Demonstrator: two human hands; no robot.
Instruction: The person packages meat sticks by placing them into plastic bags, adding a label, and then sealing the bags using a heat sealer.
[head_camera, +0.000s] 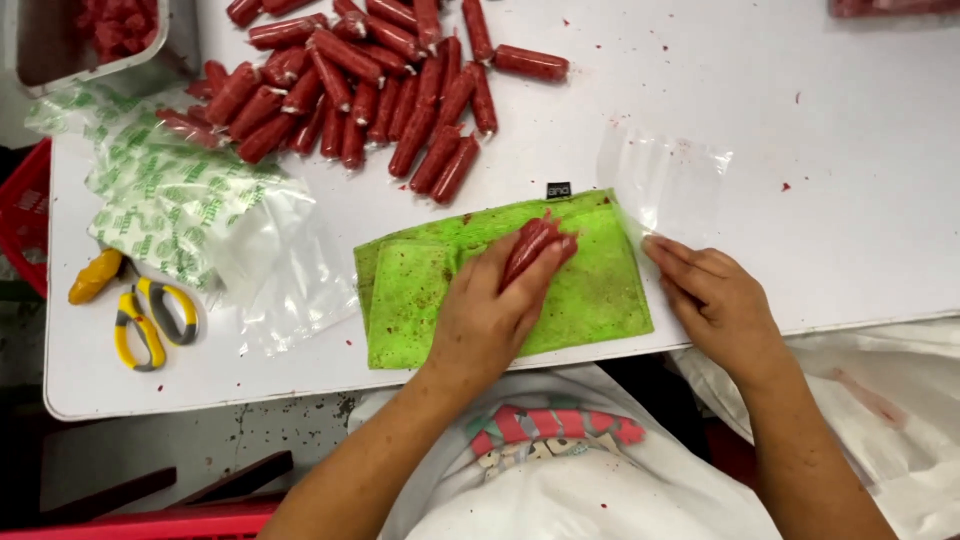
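Note:
My left hand (490, 315) lies over a folded green cloth (600, 285) and grips two or three red sausages (528, 247) that stick out past my fingers. My right hand (715, 300) rests at the cloth's right edge, fingertips touching the lower corner of a clear plastic bag (668, 185) lying flat on the white table (860, 200). A large pile of red sausages (370, 85) lies at the back, left of centre.
A stack of clear bags with green print (165, 195) lies at the left. Yellow-handled scissors (150, 320) sit near the front left edge. A grey tray (150, 55) with red pieces stands at the back left corner. A red crate (25, 220) is beside the table.

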